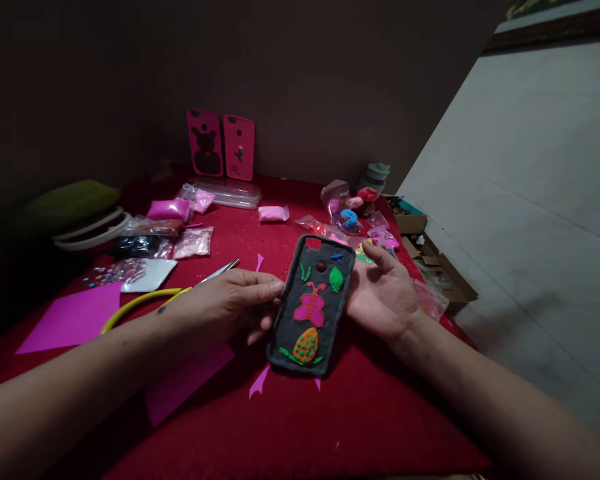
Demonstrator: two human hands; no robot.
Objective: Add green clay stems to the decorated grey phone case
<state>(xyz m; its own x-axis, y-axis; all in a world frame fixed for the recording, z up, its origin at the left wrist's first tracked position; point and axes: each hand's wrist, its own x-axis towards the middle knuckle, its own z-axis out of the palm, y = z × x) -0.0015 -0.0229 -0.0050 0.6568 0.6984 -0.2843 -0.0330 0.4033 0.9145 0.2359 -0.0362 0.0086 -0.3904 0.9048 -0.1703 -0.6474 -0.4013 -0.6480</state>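
A dark grey phone case [289, 325] is held up over the red cloth, tilted slightly. Coloured clay shapes decorate it: a pink butterfly [310, 309], an orange oval with green dots [305, 347], a green leaf [336, 280] and a small blue cross. My left hand [240, 297] pinches its left edge between thumb and fingers. At the other side my right hand [383, 293] lies palm up with fingers spread, partly behind the right edge, seemingly supporting it. Yellow-handled scissors [145, 305] lie beyond my left forearm, with the blades pointing away.
Two pink phone cases [239, 148] lean upright against the back wall. Pink sheets [75, 317] and paper scraps [259, 383] lie on the red cloth [380, 420]. Clay packets [167, 211], bagged coloured clay [349, 219] and a lidded bottle [377, 177] stand around. Cardboard boxes [450, 273] sit at right.
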